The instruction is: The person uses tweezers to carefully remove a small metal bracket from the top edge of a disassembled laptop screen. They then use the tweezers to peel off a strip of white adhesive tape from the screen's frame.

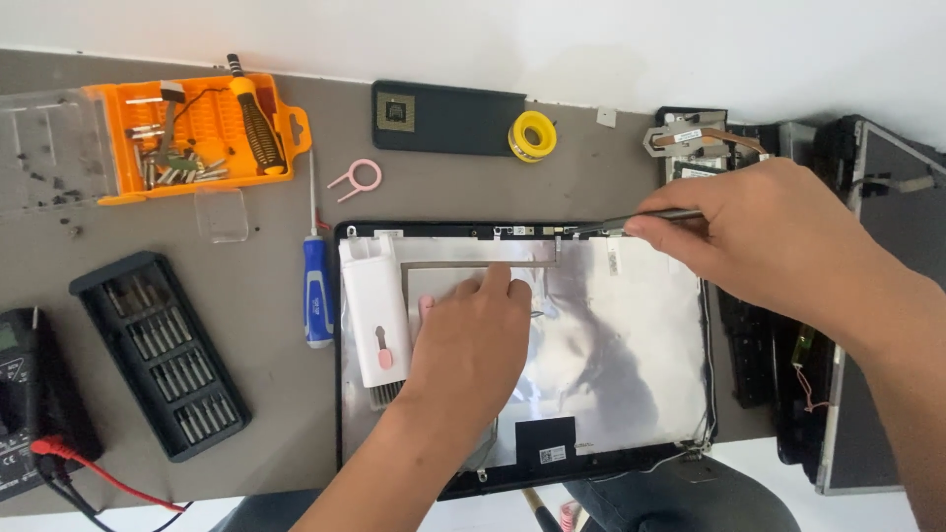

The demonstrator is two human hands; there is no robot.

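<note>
An opened laptop lid [631, 345] with a silver foil lining and a black frame lies on the grey mat in front of me. My left hand [473, 340] presses flat on the foil near the lid's middle left. My right hand [759, 236] grips a thin grey metal tool [641, 219], its tip touching the lid's top edge near the middle. A white cleaning kit with pink parts [374, 310] rests on the lid's left side, beside my left hand.
A blue-handled screwdriver [316, 291] lies left of the lid. Further left are a black bit case [158, 355], an orange bit box [202, 133] and a multimeter [25, 394]. A yellow tape roll [532, 135] and black panel [443, 118] sit behind; laptop parts [838, 296] lie right.
</note>
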